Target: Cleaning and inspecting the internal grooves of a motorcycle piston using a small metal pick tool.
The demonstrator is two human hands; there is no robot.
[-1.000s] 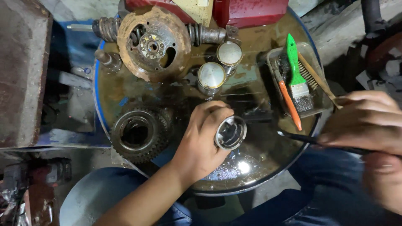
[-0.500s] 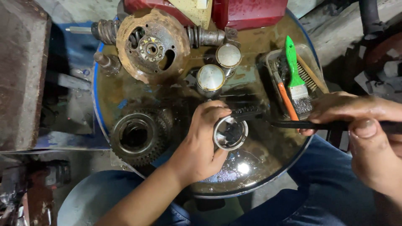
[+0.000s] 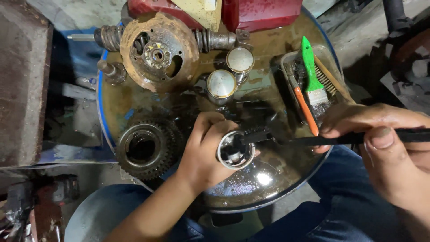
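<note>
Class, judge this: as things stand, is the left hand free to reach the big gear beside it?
Probably not: the left hand is wrapped around the metal cylinder, though the gear lies uncovered alongside.

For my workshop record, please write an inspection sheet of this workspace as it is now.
Surface: round drum top, oily and wet.
Job's things: hollow metal piston; black brush, bristles at its open end.
Clutter: large gear, rusty round plate, two metal caps, tray with green-handled brush and orange-handled tool.
Grippers: left hand holds the piston; right hand holds the brush handle.
Cables: nothing seen.
Surroundings: red box, concrete floor.
</note>
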